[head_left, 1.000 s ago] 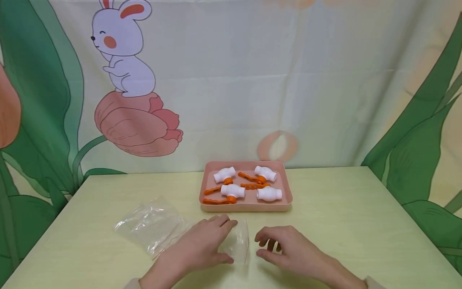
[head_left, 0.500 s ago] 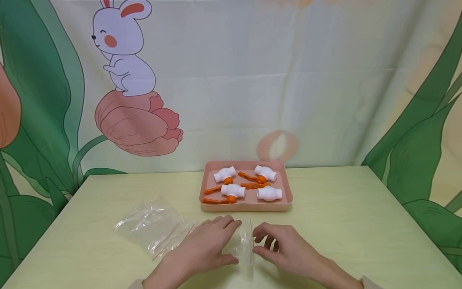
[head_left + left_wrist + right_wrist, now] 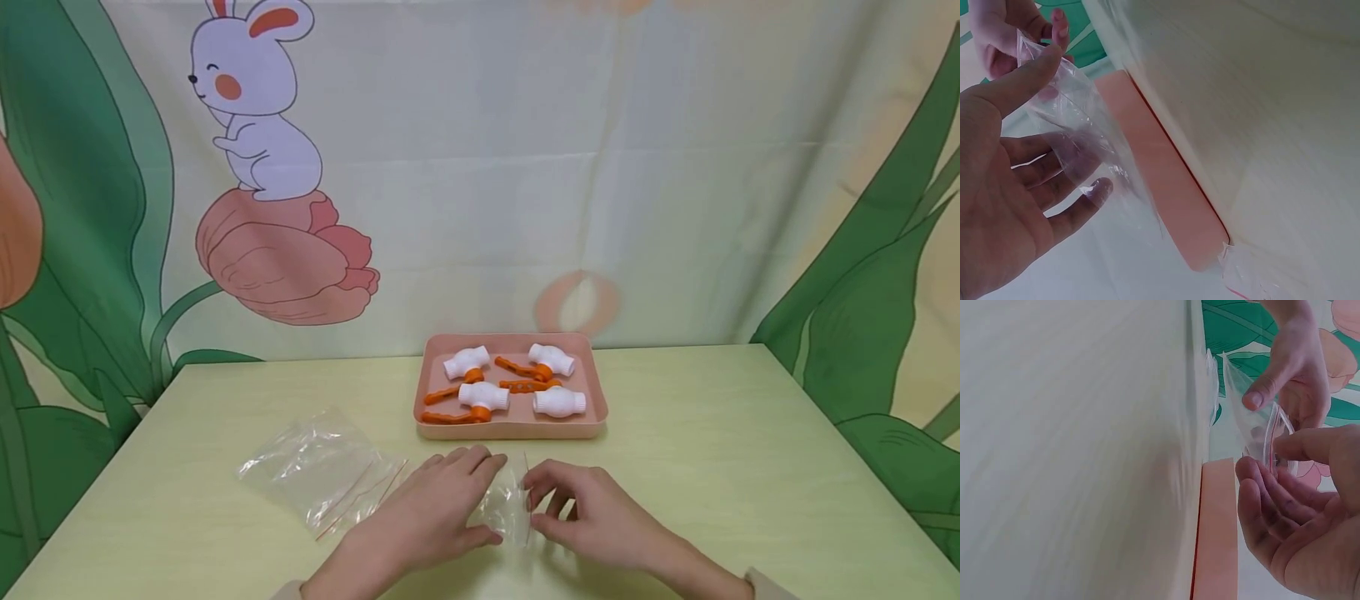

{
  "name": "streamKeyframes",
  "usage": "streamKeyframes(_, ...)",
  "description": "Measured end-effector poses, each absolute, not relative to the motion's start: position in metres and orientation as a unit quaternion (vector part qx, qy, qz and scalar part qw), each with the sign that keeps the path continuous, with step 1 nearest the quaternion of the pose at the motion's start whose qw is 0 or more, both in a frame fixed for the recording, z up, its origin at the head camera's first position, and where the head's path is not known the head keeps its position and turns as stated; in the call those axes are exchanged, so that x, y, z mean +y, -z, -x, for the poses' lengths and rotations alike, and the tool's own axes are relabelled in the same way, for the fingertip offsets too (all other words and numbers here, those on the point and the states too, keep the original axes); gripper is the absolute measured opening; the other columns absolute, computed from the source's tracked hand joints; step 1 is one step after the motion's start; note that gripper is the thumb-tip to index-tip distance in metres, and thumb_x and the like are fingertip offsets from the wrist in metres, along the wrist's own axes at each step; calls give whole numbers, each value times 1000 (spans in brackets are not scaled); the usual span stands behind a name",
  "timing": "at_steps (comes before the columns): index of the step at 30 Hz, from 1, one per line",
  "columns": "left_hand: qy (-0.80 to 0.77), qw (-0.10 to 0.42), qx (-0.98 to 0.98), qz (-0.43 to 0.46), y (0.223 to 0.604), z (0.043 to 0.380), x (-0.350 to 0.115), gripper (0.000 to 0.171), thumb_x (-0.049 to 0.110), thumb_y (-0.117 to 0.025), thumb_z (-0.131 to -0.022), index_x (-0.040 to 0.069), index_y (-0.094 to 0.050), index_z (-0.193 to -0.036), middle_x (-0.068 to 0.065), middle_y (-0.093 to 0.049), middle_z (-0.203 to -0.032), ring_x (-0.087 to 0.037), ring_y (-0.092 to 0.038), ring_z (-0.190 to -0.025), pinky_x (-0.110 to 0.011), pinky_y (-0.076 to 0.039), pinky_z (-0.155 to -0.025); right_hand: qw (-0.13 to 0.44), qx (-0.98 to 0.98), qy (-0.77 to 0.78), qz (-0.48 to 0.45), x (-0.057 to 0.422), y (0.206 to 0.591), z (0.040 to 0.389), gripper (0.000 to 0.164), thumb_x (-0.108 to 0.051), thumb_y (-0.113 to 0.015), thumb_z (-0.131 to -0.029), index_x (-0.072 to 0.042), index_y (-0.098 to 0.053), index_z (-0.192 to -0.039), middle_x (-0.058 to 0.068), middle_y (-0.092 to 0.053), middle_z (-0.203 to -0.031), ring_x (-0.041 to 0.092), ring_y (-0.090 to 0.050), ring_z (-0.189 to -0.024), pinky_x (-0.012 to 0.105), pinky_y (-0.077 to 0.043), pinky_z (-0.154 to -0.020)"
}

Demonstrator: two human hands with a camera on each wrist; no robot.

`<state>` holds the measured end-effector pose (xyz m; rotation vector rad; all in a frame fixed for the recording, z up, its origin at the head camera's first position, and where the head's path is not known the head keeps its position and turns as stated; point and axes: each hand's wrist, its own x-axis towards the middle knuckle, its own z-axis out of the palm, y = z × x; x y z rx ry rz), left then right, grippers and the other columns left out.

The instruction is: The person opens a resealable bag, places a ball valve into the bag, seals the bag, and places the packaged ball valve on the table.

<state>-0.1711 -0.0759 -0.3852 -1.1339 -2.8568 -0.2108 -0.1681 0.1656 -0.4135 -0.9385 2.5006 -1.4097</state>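
Right grip [image 3: 588,512], a person's bare hand with thumb and fingertips drawn narrowly together, pinches the mouth edge of a clear, thin plastic bag with a red line along its opening [image 3: 506,504]. Left grip [image 3: 438,504] holds the body of the same bag, thumb on one side and fingers on the other, with a wide spread between them; several fingers show through the film in the left wrist view. The bag therefore lies between the two grips, just above the surface [image 3: 697,433].

Change noted: one second ago the right fingertips stood apart from the bag's edge; that gap is now closed, the left grip and bag having shifted slightly rightward. In this inspector's judgement, the bag's mouth is now controlled from both sides and is where the work is centred. Whether the two layers are parted cannot be confirmed.

Beyond both grips stands a shallow, rectangular pink tray [image 3: 510,431] containing four white plastic valves with orange lever handles [image 3: 485,397], undisturbed throughout. More flat, clear plastic bags with red lines [image 3: 307,467] lie overlapping on the surface, left of and beyond the left grip.
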Motion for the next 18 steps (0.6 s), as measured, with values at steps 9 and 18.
streamKeyframes(9,76,43,-928,361,385,171,-74,76,45,-85,-84,4,-56,-141,-6,-59,-128,-24,-56,-121,-46,-51,-99,119,802,535,238,165,410,167,29,-17,-77,-94,-10,-66,-121,2,-72,-98,22,-69,-72,31,-55,-53)
streamKeyframes(18,74,41,-927,364,384,171,-73,75,45,-85,-84,5,-56,-141,-6,-59,-129,-23,-56,-121,-47,-51,-98,146,798,542,219,164,408,168,49,-17,-83,-89,-6,-62,-131,4,-70,-98,23,-68,-73,33,-56,-53)
